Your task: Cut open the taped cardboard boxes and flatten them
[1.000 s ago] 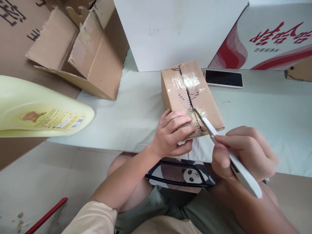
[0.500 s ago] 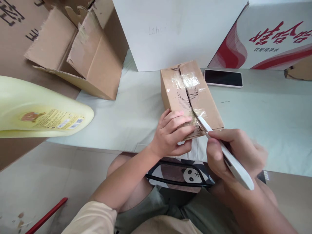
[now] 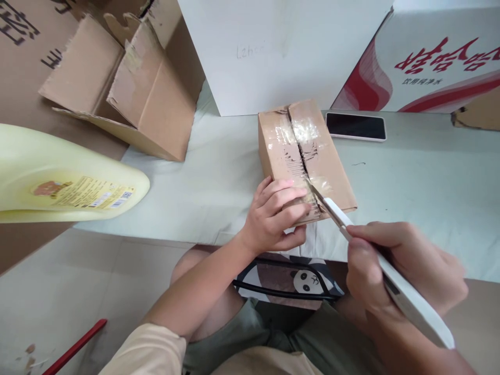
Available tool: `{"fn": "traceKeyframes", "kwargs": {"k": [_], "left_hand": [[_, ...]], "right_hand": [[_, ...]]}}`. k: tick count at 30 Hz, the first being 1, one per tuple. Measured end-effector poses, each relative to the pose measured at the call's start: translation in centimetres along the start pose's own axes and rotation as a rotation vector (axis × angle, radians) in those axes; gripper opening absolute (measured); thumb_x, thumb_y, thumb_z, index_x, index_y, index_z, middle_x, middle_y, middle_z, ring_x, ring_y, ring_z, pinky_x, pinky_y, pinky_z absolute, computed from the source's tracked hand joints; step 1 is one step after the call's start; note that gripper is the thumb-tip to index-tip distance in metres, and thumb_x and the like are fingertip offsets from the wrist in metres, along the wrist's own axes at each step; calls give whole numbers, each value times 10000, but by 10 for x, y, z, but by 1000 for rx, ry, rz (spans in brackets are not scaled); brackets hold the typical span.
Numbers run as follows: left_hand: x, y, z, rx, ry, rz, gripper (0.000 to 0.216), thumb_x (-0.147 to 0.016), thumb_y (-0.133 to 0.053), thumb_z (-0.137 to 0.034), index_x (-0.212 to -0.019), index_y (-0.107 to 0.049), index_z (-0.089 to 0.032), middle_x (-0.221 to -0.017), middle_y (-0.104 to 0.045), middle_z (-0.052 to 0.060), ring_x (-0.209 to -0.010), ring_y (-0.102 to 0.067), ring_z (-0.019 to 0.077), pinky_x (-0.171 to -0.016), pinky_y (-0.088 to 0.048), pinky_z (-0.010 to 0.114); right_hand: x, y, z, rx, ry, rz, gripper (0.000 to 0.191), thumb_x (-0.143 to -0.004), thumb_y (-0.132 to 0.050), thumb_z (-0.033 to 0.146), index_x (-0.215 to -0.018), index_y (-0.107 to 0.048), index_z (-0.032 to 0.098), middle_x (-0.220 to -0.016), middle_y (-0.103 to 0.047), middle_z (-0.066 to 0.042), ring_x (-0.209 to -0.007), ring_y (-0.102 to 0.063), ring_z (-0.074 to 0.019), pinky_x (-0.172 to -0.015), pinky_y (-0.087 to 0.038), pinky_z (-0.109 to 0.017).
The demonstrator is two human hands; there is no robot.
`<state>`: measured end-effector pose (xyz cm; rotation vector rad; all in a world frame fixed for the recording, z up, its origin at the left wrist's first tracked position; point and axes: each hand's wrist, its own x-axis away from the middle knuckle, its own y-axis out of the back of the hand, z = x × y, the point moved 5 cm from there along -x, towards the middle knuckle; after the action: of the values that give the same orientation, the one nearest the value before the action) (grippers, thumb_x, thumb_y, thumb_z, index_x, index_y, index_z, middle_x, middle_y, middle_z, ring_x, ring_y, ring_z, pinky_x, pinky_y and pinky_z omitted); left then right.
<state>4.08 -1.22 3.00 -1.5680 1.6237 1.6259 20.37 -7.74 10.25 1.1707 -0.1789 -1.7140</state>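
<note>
A small brown cardboard box (image 3: 328, 166) rests on the cloth-covered table, its top seam partly split and crossed by clear tape. My left hand (image 3: 275, 216) grips the box's near left corner, fingers over the top and thumb against the front side. In my right hand (image 3: 402, 265) is a white utility knife (image 3: 414, 304), held in closed fingers. The blade points up and left, and its tip meets the seam just right of my left fingertips. Torn, scratched cardboard shows beside the seam.
Behind the box stand a large white carton (image 3: 281, 57) and a red-and-white carton (image 3: 429, 67). A phone (image 3: 355, 126) lies to its right. At the left are an open cardboard box (image 3: 156, 104) and a pale yellow bottle (image 3: 70, 177). A panda-patterned item (image 3: 307, 281) sits below the table edge.
My right hand has drawn the utility knife down and to the right, and more of its blade shows above the seam. My left hand stays on the box.
</note>
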Motion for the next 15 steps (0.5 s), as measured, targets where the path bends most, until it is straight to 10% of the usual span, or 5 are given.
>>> {"fn": "traceKeyframes", "kwargs": {"k": [15], "left_hand": [[0,0,1,10,1,5,255,-880,-624,-277,-1133,-640,-252,-1137,-797,67,-1195,-722,271,-1127,-557,473]], "right_hand": [[-2,6,3,-6,-58,37,132,-921,-631,146,-843,-656,251,-530,-509,74,-408,-447,-93,-445,-416,-257]]}}
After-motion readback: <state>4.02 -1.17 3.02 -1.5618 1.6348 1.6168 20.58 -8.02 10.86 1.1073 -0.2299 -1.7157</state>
